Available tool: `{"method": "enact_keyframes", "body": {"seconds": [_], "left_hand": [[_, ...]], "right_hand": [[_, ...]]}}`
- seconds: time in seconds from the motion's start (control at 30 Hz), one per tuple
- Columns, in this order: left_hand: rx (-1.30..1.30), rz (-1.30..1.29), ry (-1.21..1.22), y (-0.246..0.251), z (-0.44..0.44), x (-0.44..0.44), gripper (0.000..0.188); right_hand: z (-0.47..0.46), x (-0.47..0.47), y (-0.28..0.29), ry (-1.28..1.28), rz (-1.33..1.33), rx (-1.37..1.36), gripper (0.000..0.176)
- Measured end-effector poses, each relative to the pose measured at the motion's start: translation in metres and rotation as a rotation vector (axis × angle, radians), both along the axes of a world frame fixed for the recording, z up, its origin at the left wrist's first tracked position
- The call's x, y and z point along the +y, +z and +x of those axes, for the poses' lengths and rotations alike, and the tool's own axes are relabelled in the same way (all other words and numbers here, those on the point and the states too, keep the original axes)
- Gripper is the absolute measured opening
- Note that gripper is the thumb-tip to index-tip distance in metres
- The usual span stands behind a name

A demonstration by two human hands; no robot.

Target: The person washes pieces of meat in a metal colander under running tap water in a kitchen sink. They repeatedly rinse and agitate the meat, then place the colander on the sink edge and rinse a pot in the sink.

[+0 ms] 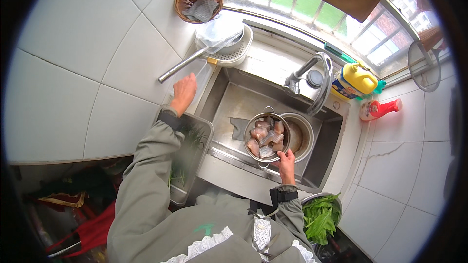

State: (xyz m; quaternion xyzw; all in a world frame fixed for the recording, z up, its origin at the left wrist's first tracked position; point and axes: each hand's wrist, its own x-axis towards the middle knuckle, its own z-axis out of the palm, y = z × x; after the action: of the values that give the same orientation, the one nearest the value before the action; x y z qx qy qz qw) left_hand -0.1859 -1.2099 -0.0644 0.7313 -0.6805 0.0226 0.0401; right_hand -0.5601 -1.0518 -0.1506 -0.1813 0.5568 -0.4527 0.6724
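Note:
My right hand [287,166] grips the near right rim of a small steel pot [249,155] with loop handles. Raw fish chunks [260,133], some with grey skin, fill this pot. It overlaps a second metal pot [300,138] standing in the stainless-steel sink [237,98]. Over the counter left of the sink, my left hand [184,91] is at a clear plastic container [199,71]. Its fingers are curled, and their undersides are hidden, so whether they hold the container does not show.
A curved faucet [323,80] rises behind the sink. Yellow jug [354,80] and red-topped spray bottle [378,109] stand right. Leafy greens [321,219] fill a bowl at lower right. A tray [208,128] with green stalks lies under my left forearm. A grey cloth [238,128] lies in the sink.

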Motion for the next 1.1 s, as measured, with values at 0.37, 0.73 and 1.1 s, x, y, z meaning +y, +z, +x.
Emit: {"method": "enact_keyframes", "body": {"seconds": [0.37,0.73,1.1], "left_hand": [[0.244,-0.306,-0.357,0.112,-0.074,0.04,0.009],[0.247,-0.296,-0.657,-0.037,-0.191,-0.132,0.015],[0.344,0.378,-0.379,0.008,-0.111,-0.028,0.062]], "right_hand": [[0.003,0.002,-0.005,-0.037,-0.006,-0.005,0.022],[-0.001,0.018,0.007,-0.083,0.037,0.053,0.029],[0.022,-0.009,0.008,-0.047,0.0,0.03,0.025]]}}
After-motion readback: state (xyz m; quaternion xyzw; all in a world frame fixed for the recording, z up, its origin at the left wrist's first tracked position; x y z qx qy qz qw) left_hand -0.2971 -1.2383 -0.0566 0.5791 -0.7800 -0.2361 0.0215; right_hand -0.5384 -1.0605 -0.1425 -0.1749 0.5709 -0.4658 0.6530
